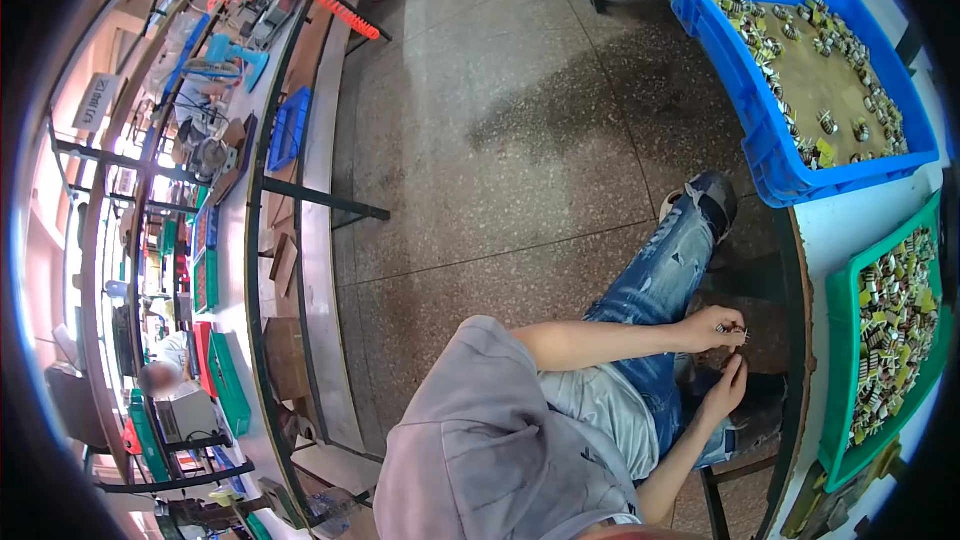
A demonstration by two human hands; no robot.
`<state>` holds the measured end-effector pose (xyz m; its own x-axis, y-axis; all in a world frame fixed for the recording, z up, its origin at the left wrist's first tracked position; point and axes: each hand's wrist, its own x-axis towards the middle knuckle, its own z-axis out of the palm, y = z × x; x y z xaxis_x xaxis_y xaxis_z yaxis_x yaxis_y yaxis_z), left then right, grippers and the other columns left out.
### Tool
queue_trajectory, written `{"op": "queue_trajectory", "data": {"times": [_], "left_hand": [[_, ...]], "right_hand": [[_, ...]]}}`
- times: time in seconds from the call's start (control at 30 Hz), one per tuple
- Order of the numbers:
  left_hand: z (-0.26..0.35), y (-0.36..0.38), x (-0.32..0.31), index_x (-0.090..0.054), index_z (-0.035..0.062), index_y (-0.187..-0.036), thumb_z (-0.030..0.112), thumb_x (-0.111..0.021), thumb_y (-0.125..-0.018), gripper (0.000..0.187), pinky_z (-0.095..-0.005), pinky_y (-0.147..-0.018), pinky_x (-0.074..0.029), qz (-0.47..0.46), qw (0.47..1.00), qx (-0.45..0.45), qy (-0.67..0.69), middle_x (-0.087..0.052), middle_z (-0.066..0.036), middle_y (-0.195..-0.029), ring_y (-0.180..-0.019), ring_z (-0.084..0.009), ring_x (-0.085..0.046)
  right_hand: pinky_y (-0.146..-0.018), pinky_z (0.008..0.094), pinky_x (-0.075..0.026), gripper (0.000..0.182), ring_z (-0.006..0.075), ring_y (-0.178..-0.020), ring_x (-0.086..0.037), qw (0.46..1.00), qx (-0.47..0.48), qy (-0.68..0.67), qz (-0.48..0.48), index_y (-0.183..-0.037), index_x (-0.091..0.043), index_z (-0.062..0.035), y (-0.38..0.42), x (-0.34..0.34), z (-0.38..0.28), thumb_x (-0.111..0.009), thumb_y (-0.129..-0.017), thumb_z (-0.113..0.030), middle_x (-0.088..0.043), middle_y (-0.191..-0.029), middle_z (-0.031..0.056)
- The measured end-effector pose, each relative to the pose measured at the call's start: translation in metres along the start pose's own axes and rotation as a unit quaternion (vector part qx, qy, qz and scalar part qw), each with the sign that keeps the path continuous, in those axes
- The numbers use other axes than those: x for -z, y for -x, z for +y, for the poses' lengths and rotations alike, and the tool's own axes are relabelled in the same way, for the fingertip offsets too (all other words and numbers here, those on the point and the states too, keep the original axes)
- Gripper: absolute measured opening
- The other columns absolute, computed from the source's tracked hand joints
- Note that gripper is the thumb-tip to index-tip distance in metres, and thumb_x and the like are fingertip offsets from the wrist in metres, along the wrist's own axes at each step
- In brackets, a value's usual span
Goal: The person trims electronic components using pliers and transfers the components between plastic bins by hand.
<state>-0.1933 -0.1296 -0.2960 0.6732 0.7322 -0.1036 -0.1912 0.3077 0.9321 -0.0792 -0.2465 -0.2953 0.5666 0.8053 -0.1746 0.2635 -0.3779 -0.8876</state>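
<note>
My left hand [712, 330] is closed, with its fingertips pinched round a small metallic part with thin pins [736, 331]. Its exact kind is too small to make out, though it resembles the striped parts in the bins. Just below it, my right hand [724, 395] has thumb and fingers pressed together, close under the left fingertips. Whatever lies between the right fingers is hidden. Both hands are held over my lap, beside the table edge. A green bin [838, 380] heaped with small striped metal parts and yellow bits stands on the table near them.
A large blue bin [745, 145] holds more such parts on a brown sheet. Both bins rest on the white table [830, 230]. Across the floor [480, 160] runs a long workbench [235, 270] with trays, a blue fan [238, 55] and a red coiled hose [330, 5].
</note>
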Motion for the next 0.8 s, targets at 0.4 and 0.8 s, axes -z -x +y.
{"op": "queue_trajectory", "data": {"times": [0.4,0.8], "left_hand": [[0.005,0.004,0.000,-0.061,0.0026,-0.088,0.014,-0.063,-0.092,0.012,-0.0263,-0.053,-0.046,-0.045,0.992,0.006,-0.119,-0.065,-0.005,-0.076,-0.061,-0.0132,-0.057],[0.005,0.001,0.001,-0.062,0.0027,-0.087,0.013,-0.063,-0.091,0.011,-0.0255,-0.053,-0.045,-0.069,0.993,-0.047,-0.080,-0.065,-0.005,-0.074,-0.061,-0.0130,-0.056]], "right_hand": [[-0.072,0.0272,-0.046,0.036,0.0189,-0.076,-0.060,0.999,-0.039,-0.013,-0.020,-0.106,-0.066,0.0026,0.000,0.010,0.012,-0.050,-0.102,-0.030,-0.069,-0.090,0.0112],[-0.058,0.0203,-0.033,0.030,0.0078,-0.062,-0.043,0.936,-0.110,-0.325,-0.081,-0.099,-0.064,-0.0039,-0.001,0.012,0.012,-0.051,-0.102,-0.030,-0.052,-0.073,-0.0004]]}}
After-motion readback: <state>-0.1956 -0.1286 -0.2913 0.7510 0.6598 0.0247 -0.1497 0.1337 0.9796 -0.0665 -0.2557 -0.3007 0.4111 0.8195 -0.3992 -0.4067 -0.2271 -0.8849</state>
